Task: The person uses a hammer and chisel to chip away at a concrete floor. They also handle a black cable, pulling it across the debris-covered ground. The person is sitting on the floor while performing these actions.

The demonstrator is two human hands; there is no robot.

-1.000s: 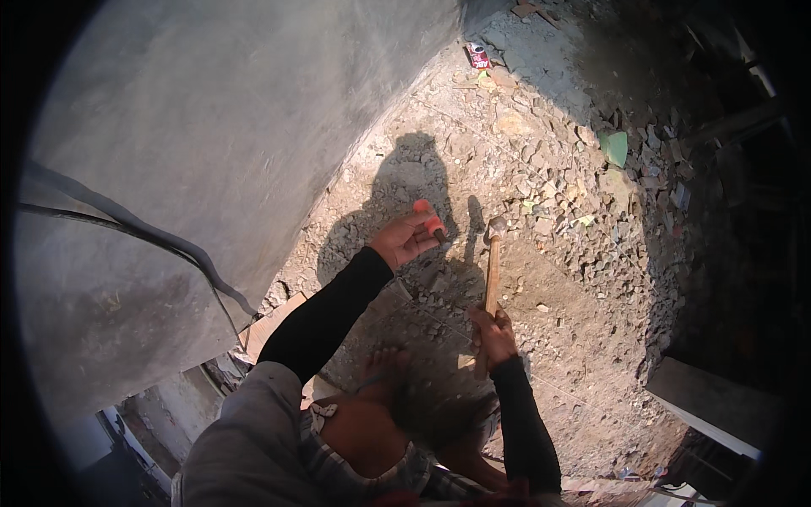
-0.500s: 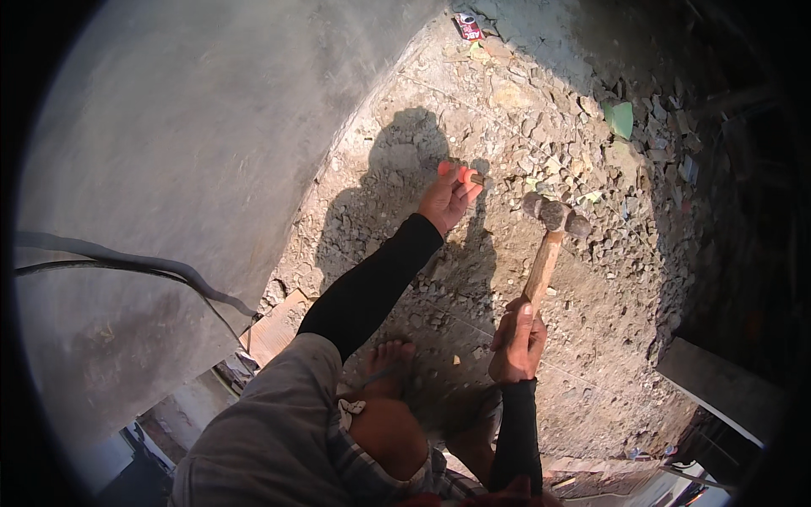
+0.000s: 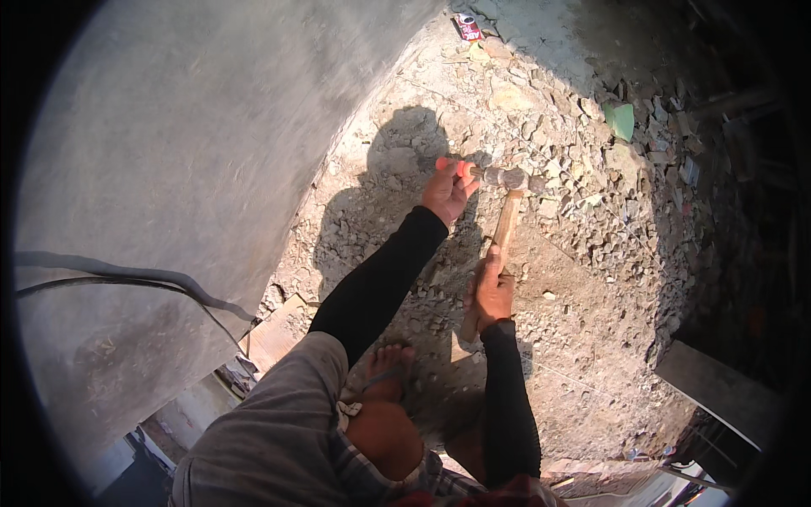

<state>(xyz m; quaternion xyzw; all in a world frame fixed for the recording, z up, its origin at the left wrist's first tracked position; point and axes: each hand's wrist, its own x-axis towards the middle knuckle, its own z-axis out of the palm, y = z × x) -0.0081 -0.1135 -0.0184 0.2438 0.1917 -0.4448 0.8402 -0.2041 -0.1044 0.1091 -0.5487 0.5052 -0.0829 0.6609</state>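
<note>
My left hand [image 3: 445,196] is closed around a chisel [image 3: 467,170] with a red-orange grip, held above the rubble. Its metal end points right. The rest of the chisel is hidden by the fingers and the downward view. My right hand [image 3: 492,297] grips the wooden handle of a sledgehammer [image 3: 506,221]. The blocky grey steel head lies right against the chisel's metal end, touching or nearly so. The lower end of the handle sticks out below my right fist.
Broken rubble [image 3: 583,152] covers the ground ahead and right. A grey wall [image 3: 194,127] rises on the left, with a dark cable [image 3: 127,269] along it. A green shard [image 3: 619,121], a red packet [image 3: 467,27] and a wooden board [image 3: 274,332] lie about. My sandalled foot [image 3: 389,372] is below.
My right hand has moved up and left with the sledgehammer, bringing its head to the chisel's metal end. My left hand stays nearly in place, still holding the chisel.
</note>
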